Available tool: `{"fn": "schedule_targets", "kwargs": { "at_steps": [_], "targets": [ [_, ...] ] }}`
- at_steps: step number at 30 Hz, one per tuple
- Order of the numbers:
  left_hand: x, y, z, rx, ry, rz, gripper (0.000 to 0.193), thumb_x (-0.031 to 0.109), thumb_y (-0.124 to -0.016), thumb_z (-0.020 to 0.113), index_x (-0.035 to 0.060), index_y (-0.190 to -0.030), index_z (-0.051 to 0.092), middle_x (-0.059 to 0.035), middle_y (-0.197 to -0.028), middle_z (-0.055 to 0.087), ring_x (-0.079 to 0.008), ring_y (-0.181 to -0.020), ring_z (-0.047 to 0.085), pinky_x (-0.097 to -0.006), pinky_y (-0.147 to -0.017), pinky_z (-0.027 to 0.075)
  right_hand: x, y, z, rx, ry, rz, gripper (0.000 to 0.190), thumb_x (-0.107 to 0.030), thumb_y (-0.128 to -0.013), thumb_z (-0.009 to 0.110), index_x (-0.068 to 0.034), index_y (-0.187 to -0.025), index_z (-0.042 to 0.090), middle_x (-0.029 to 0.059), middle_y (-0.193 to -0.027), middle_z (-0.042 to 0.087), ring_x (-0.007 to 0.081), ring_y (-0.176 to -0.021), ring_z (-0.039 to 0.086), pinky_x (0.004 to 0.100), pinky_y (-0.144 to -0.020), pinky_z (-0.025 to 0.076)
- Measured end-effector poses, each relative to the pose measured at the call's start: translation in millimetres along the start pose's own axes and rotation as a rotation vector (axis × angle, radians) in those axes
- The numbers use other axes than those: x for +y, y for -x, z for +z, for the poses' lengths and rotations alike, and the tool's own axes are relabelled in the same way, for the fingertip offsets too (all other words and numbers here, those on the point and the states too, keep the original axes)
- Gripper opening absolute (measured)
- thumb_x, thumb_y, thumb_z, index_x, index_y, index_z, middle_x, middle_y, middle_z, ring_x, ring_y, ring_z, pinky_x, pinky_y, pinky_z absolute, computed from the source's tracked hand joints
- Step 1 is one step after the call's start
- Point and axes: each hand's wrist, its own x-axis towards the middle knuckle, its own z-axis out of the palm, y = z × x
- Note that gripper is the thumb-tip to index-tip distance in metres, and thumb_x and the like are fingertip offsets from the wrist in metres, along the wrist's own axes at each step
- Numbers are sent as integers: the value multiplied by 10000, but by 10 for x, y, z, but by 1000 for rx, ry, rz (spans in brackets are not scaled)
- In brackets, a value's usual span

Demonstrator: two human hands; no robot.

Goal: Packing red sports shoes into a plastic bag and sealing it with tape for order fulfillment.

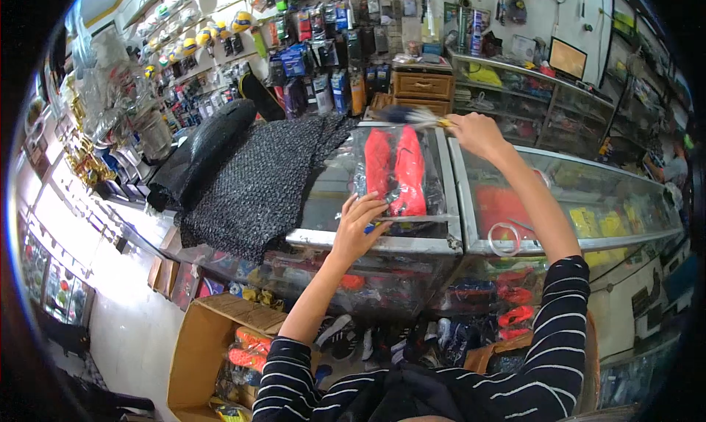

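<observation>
A pair of red sports shoes (409, 171) in a clear plastic bag (436, 187) lies on the glass-topped display case (322, 201). My left hand (357, 223) grips the near left part of the bag, thumb and fingers around its edge at one shoe's heel. A small blue item shows by the thumb; what it is I cannot tell. Held out past the shoes' far end, my right hand (477, 135) is closed around the yellow handle end of a duster-like brush (405, 116). Its dark and pale bristles are motion-blurred.
Black bubble wrap (253, 185) drapes over the counter on the left, its roll (207, 152) behind. A second glass case (551, 196) adjoins on the right, a tape roll (504, 239) on it. Open cardboard boxes (190, 361) and several shoes (345, 336) lie below.
</observation>
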Motion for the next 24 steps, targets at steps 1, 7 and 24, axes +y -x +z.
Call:
{"fn": "schedule_targets", "kwargs": {
  "at_steps": [1, 7, 24],
  "targets": [
    [-10, -11, -4, -11, 2, -9, 356, 134, -719, 782, 74, -1053, 674, -55, -1114, 651, -246, -1201, 532, -439, -1059, 318, -98, -38, 122, 1, -125, -134, 260, -326, -900, 532, -152, -1047, 658, 175, -783, 669, 384, -725, 652, 469, -644, 541],
    [13, -48, 22, 0, 8, -2, 351, 137, -729, 777, 73, -1058, 673, -56, -1105, 650, -242, -1185, 540, -432, -1056, 325, -94, -117, 175, -158, 106, 91, 352, -310, -899, 536, -192, -1220, 617, 165, -792, 669, 343, -736, 667, 449, -676, 536],
    [-132, 68, -29, 16, -28, 4, 321, 174, -766, 747, 72, -1056, 654, -48, -1105, 641, -231, -1188, 533, -444, -1058, 319, -194, 1861, 132, 105, -400, -142, 315, -98, -842, 622, -93, -1156, 651, 187, -796, 642, 314, -663, 618, 384, -614, 483]
  ]
}}
